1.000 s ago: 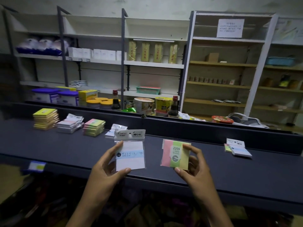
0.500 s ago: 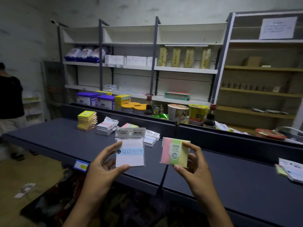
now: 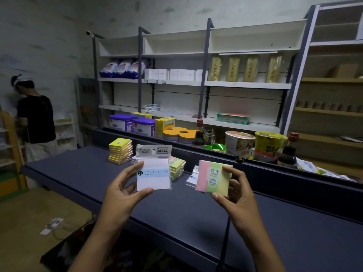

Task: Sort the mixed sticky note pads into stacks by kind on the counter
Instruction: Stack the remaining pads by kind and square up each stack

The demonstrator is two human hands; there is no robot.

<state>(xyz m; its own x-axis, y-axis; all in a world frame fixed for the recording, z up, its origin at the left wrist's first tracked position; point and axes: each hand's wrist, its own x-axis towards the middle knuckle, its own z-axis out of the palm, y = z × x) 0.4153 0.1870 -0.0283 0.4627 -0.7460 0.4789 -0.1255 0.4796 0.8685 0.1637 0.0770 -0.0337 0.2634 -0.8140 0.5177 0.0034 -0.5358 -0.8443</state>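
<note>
left hand (image 3: 121, 190): pinches white sleeved pad (image 3: 153, 174), held up over the surface (image 3: 82, 173)
right hand (image 3: 238, 195): pinches pink-green-yellow pad (image 3: 214, 178), also in the air
done: yellow stack (image 3: 120, 151), green-yellow stack (image 3: 177, 167), white stack (image 3: 192, 178) already on surface; a fourth stack behind the white pad, mostly hidden
left: both held pads unplaced; likely late stage, any further loose pads out of view

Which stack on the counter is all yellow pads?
The yellow stack at the far left, behind the left hand; the striped stack beside it mixes colours.
</note>
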